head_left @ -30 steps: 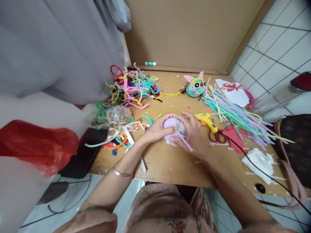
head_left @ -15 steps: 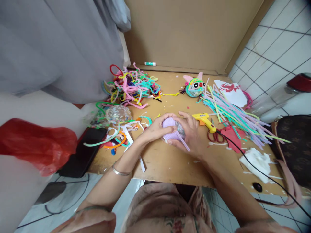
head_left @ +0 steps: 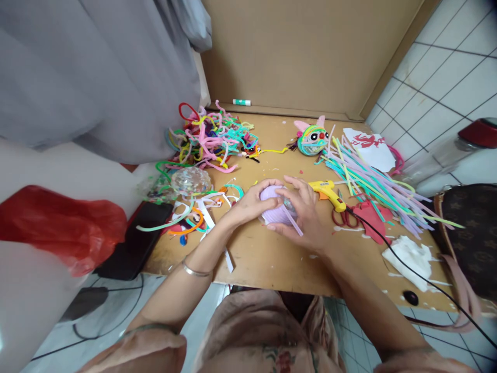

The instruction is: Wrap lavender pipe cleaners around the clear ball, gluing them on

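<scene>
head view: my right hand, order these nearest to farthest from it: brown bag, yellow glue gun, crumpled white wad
From the right hand:
1. Yellow glue gun: just to its right.
2. Crumpled white wad: farther right, toward the table's front edge.
3. Brown bag: farthest right, by the table's right end.

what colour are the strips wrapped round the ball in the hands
The strips are pale purple, seen best in the head view.

A rounded form (head_left: 272,195) sits between the fingers (head_left: 302,189) of both hands, wrapped in lilac strands (head_left: 276,216); a greyish patch (head_left: 288,203) shows beside the right fingers, one loose lilac end (head_left: 294,223) slanting over the right thumb (head_left: 280,229).
</scene>
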A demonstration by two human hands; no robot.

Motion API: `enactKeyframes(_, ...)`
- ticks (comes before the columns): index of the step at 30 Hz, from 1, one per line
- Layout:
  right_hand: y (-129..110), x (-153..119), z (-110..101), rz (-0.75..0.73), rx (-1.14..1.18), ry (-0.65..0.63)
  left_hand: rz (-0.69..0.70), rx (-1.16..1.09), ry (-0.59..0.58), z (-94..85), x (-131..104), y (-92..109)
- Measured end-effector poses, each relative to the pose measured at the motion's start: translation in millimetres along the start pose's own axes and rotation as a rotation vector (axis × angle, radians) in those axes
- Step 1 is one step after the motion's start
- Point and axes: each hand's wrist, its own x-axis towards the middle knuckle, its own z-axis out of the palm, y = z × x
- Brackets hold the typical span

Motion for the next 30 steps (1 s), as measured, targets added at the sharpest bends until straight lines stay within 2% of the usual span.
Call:
enactKeyframes(4, 4.5, -0.6, 2.1, 0.042, -0.030, 0.016, 0.004, -0.024, 0.011, 0.1, 0.8, -1.7)
enactKeyframes(9, 5.0, -1.1, 3.2, -0.041, -0.004, 0.033, -0.022, -0.002, 0.019, 1.9, -0.4, 1.6)
enactKeyframes(15, 6.6, -1.4, 3.0, 0.033, -0.064, 0.022, 0.006, -0.012, 0.030, 5.7, -2.7, 5.7)
enactKeyframes(19, 4.3, -2.2, 1.5, -0.021, -0.041, 0.005, -0.004, -0.022, 0.023, 5.7, -3.2, 6.2)
enactKeyframes(26, 9.1, -2.2, 3.5, 0.021, -0.050, -0.009, -0.016, -0.027, 0.037, 4.5, -1.8, 3.2)
enactKeyframes(30, 7.2, -2.6, 2.0, -0.030, -0.030, 0.001, -0.008, -0.040, 0.022, 4.3, -1.9, 3.8)
